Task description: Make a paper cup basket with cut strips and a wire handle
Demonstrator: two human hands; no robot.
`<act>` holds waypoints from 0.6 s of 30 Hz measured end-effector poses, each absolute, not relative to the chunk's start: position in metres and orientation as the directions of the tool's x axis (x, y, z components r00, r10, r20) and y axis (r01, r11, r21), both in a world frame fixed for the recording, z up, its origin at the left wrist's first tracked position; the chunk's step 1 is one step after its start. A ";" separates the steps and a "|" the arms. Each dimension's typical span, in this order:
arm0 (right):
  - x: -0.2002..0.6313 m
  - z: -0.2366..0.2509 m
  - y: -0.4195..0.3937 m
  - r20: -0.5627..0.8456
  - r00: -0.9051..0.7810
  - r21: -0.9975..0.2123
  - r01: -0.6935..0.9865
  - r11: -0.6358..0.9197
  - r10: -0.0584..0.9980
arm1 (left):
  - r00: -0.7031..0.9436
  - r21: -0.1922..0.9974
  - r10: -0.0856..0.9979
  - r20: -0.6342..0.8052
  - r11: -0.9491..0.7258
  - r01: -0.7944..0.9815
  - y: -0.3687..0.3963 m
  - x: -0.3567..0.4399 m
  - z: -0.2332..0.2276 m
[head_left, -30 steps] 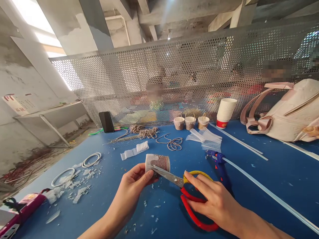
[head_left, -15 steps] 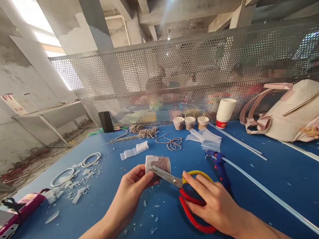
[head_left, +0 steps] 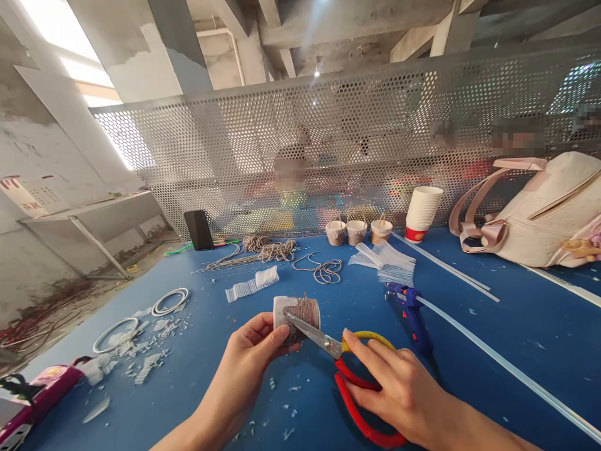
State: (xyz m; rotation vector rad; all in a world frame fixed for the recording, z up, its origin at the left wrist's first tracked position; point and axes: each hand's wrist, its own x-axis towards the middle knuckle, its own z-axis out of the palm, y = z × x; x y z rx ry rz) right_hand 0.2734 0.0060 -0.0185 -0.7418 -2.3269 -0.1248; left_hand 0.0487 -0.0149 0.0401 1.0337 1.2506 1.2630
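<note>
Scissors (head_left: pixel 331 346) have dipped slightly, right hand (head_left: pixel 399 383) curled around them, left hand (head_left: pixel 252 351) pinching a cord-wrapped cup (head_left: pixel 307 308), red label (head_left: pixel 416 234) unreadable.

One glue gun (head_left: pixel 415 318) is counted on one blue counter (head_left: pixel 211 357). On its near side, two hands are seen, a left hand (head_left: pixel 258 344) and a right hand (head_left: pixel 404 383). To its left are counted one pair of scissors (head_left: pixel 330 344), one cord-wound cup (head_left: pixel 304 307), one phone (head_left: pixel 198 230), one power strip (head_left: pixel 47 392) and at least two white rings (head_left: pixel 154 308). Beyond it, three small baskets (head_left: pixel 357 234) and one stack of paper cups (head_left: pixel 425 210) are found; the cups within cannot be counted. To its right, one backpack (head_left: pixel 554 216) is seen.
</note>
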 end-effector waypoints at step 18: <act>0.270 -0.019 0.007 0.153 -0.333 -0.939 0.245 0.242 0.931 | -0.191 1.000 0.982 0.004 -0.001 0.018 -0.002 0.039 0.038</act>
